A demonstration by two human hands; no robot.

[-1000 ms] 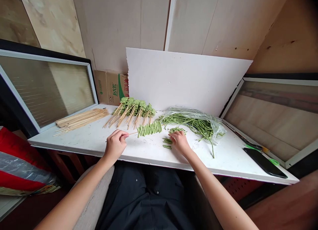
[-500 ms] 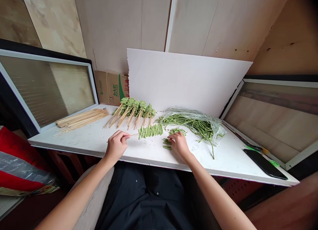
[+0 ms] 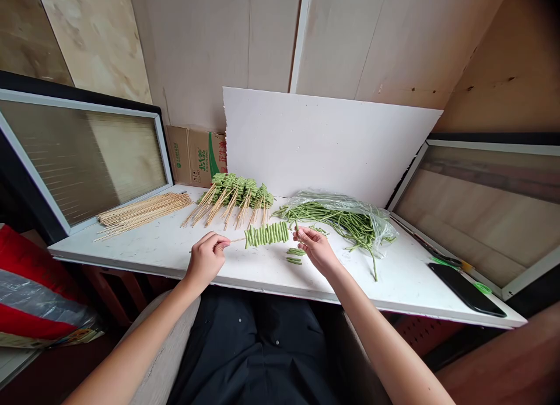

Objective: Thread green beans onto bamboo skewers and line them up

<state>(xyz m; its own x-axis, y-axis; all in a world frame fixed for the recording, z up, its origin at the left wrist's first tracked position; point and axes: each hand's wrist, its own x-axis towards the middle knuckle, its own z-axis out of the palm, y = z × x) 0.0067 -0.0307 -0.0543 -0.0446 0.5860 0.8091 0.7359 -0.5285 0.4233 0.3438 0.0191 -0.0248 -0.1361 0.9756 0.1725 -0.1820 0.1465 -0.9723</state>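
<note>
My left hand (image 3: 205, 257) is closed on the bare end of a bamboo skewer (image 3: 236, 240) threaded with several short green bean pieces (image 3: 266, 234), held just above the white table (image 3: 166, 247). My right hand (image 3: 315, 247) pinches a short cut bean piece (image 3: 297, 226) right beside the skewer's tip. A few loose cut bean pieces (image 3: 294, 255) lie on the table under and beside my right hand.
A pile of finished bean skewers (image 3: 234, 196) lies at the back, with a bundle of bare bamboo sticks (image 3: 142, 210) to its left. Long green beans in a clear plastic bag (image 3: 345, 216) lie at the right. A black phone (image 3: 467, 288) and green-handled scissors (image 3: 441, 254) sit far right. A cardboard box (image 3: 196, 155) stands behind.
My right hand lifted off the loose pieces on the table with one bean piece and moved left and up toward the skewer's tip. My left hand stayed nearly still.
</note>
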